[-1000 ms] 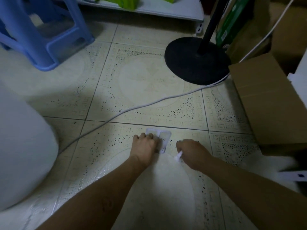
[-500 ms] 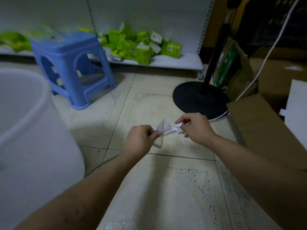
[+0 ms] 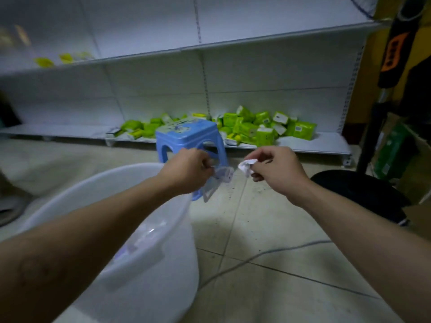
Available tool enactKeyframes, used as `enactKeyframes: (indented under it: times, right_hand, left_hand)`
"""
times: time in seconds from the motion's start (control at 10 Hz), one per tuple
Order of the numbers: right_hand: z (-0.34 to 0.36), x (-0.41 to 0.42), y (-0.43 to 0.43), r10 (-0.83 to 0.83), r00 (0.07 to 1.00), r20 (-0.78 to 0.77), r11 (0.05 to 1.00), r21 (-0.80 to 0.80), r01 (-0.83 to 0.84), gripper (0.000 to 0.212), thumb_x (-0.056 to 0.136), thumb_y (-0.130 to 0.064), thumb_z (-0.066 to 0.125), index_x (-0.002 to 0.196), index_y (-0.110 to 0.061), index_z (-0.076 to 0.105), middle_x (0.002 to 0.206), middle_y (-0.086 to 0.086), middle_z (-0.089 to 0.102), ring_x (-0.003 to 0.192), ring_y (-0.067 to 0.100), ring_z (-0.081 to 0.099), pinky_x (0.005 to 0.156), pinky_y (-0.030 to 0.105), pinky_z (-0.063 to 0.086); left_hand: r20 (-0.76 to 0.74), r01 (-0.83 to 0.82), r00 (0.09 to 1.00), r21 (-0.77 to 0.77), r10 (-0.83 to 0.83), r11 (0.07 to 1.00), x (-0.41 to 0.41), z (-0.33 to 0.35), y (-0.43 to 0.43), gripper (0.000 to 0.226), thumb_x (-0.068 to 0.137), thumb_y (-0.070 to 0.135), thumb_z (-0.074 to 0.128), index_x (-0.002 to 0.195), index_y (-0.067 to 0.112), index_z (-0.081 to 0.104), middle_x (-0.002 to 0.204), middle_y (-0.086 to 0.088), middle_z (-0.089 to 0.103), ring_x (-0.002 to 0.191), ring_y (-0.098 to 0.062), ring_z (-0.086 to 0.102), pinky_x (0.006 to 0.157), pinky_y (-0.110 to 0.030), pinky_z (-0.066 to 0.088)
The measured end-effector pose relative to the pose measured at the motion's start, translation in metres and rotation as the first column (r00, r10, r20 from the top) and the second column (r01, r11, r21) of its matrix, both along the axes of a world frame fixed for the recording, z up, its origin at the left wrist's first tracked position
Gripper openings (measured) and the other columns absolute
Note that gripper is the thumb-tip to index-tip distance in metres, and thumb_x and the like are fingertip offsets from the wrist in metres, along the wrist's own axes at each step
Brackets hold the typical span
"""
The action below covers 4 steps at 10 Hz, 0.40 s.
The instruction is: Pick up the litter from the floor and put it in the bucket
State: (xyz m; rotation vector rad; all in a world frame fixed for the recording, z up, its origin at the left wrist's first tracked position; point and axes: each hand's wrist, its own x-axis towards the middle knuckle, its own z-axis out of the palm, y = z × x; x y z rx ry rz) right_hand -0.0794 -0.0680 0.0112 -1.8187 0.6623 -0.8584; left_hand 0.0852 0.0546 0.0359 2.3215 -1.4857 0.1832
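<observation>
My left hand (image 3: 186, 170) pinches a clear plastic wrapper (image 3: 218, 180), which hangs just beyond the far right rim of the big white bucket (image 3: 172, 264). My right hand (image 3: 277, 170) holds a small crumpled white paper scrap (image 3: 246, 166) between thumb and fingers, to the right of the bucket, above the floor. The two hands are apart, a short gap between the wrapper and the scrap. Pale litter lies inside the bucket, partly hidden by my left forearm.
A blue plastic stool (image 3: 190, 138) stands behind my hands. White shelving (image 3: 279, 145) with green packets (image 3: 263, 127) runs along the back. A black fan base (image 3: 363, 192) and cardboard boxes (image 3: 396, 155) sit at right. A white cable (image 3: 268, 255) crosses the tiled floor.
Both hands lifted the wrapper and the paper scrap off the floor and carried them left, up to the bucket rim. The hands have drawn apart. My view tilted up toward the shelves.
</observation>
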Motion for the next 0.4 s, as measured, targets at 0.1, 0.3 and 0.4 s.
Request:
enactKeyframes:
  times: [0.1,0.3,0.4]
  right_hand:
    - [0.018,0.041,0.031,0.139,0.989,0.053,0.990,-0.046,-0.137,0.015,0.084,-0.002,0.064,0.082,-0.014,0.073,0.086,0.010,0.073,0.081,0.028,0.069,0.078,0.046,0.059]
    - [0.016,0.108,0.083,0.262,0.965,-0.007,0.920,-0.299,-0.252,0.025,0.083,-0.008,0.056,0.079,-0.027,0.072,0.075,-0.015,0.063,0.067,0.001,0.058,0.057,0.004,0.041]
    - [0.007,0.126,0.090,0.271,0.946,-0.180,0.883,-0.344,-0.319,0.030,0.086,-0.009,0.050,0.091,-0.026,0.074,0.079,-0.010,0.063,0.066,0.003,0.053,0.059,0.005,0.037]
  left_hand:
    - [0.082,-0.103,0.991,-0.019,0.104,0.994,0.033,0.012,0.043,0.027,0.077,0.035,0.072,0.058,0.026,0.054,0.047,0.015,0.050,0.057,-0.019,0.060,0.055,-0.030,0.047]
    - [0.064,-0.289,0.955,-0.034,0.291,0.957,0.088,-0.004,0.110,0.014,0.080,0.036,0.065,0.070,0.026,0.065,0.067,0.002,0.067,0.064,-0.023,0.062,0.054,-0.027,0.042]
    - [0.168,-0.310,0.939,0.037,0.300,0.950,0.097,-0.022,0.129,0.015,0.082,0.042,0.061,0.083,0.030,0.070,0.081,0.006,0.072,0.066,-0.014,0.057,0.054,-0.022,0.033]
